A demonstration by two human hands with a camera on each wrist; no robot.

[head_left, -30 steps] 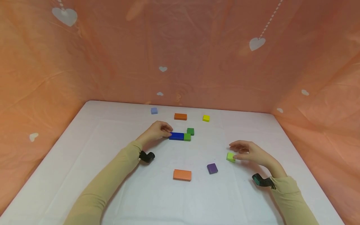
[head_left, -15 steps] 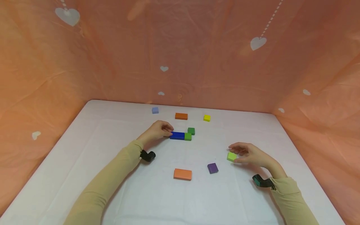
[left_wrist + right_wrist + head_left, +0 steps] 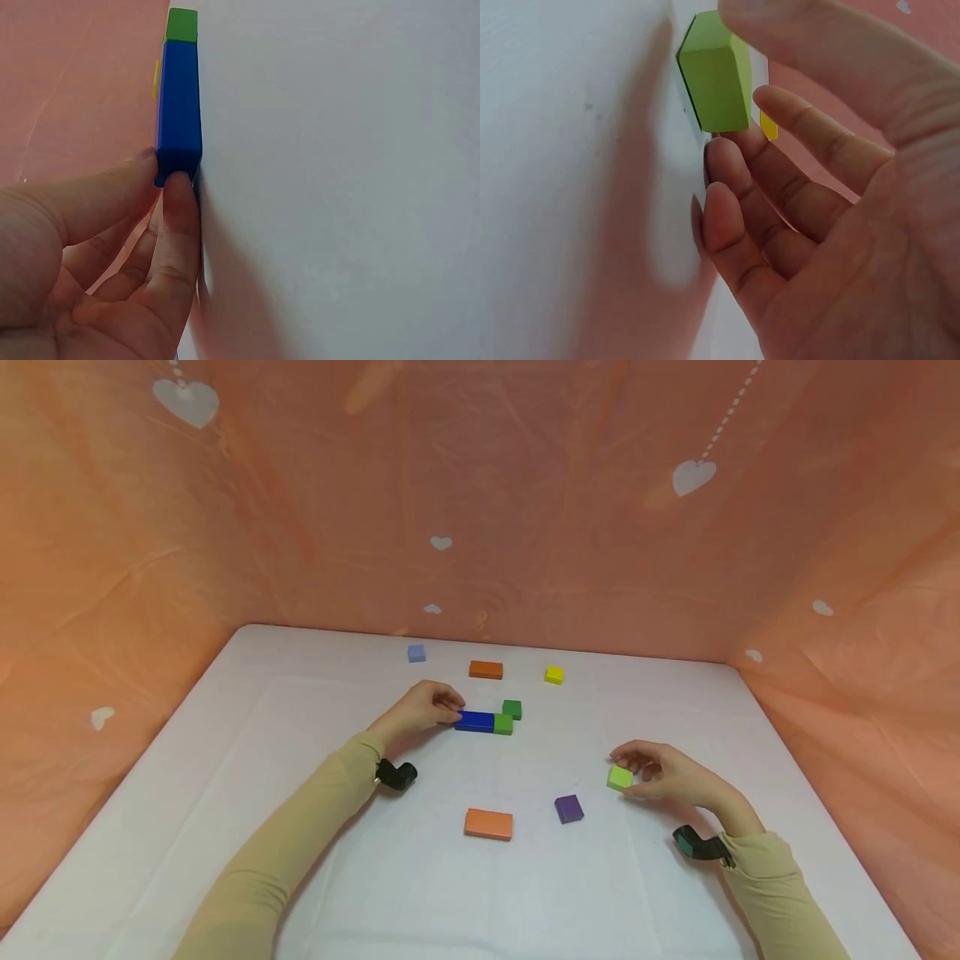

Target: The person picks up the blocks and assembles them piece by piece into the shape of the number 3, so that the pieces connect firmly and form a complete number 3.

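Observation:
My left hand pinches the left end of a long blue block; in the left wrist view, one fingertip presses the end face of the blue block. A green block lies end to end with the blue one, and a darker green block sits at its far right corner. My right hand grips a small lime-green block between thumb and fingers. Up close, the lime-green block shows beside the thumb, low over the white table, the other fingers curled below.
A purple block and a long orange block lie nearer the front. Toward the back are a light blue block, a darker orange block and a yellow block. An orange cloth surrounds the white table.
My right thumb has slid from over the lime-green block to its near right side, and the fingers have lowered slightly. My left hand stays at the blue block.

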